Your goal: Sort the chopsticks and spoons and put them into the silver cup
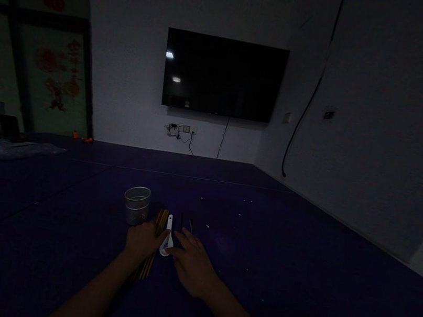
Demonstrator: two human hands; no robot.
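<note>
A bundle of wooden chopsticks (146,268) lies on the dark blue surface, passing under my left hand (141,243). That hand is closed over the bundle, its thumb reaching to a white soup spoon (169,222). The spoon lies with its bowl toward me. My right hand (191,264) is open, its thumb at the spoon's bowl and its other fingers spread over two thin dark utensils (181,219); their kind is hidden. Just beyond my left hand stands a grey metal cup (136,205), upright, with an open top.
Small white scraps (207,226) are scattered on the blue surface (297,277). Clear plastic sheeting (9,150) lies at the left, and small orange objects (86,140) sit far back. A television (224,75) hangs on the wall, with cables below it.
</note>
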